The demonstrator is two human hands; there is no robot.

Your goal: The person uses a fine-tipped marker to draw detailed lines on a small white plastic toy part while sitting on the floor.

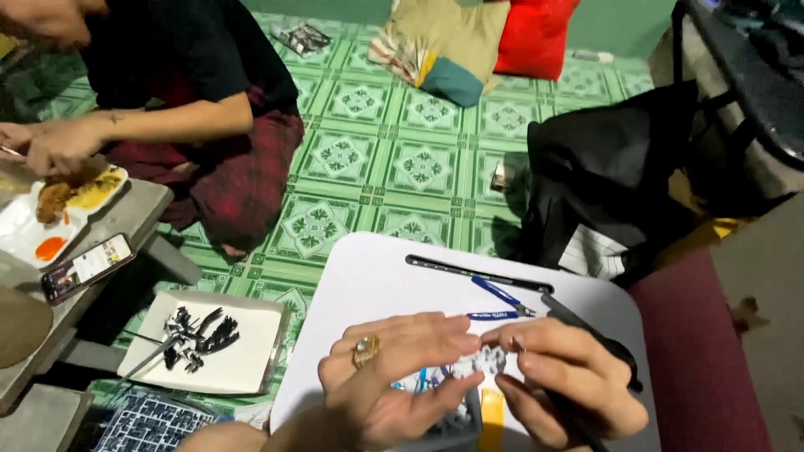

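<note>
Two hands meet over the near edge of the white tabletop (368,268), pinching a small white model piece (484,362) between them. Left hand (394,377), wearing a gold ring (365,350), grips its left side; right hand (569,377) grips the right side. Blue tweezers (501,295) lie just beyond, toward the far edge.
</note>
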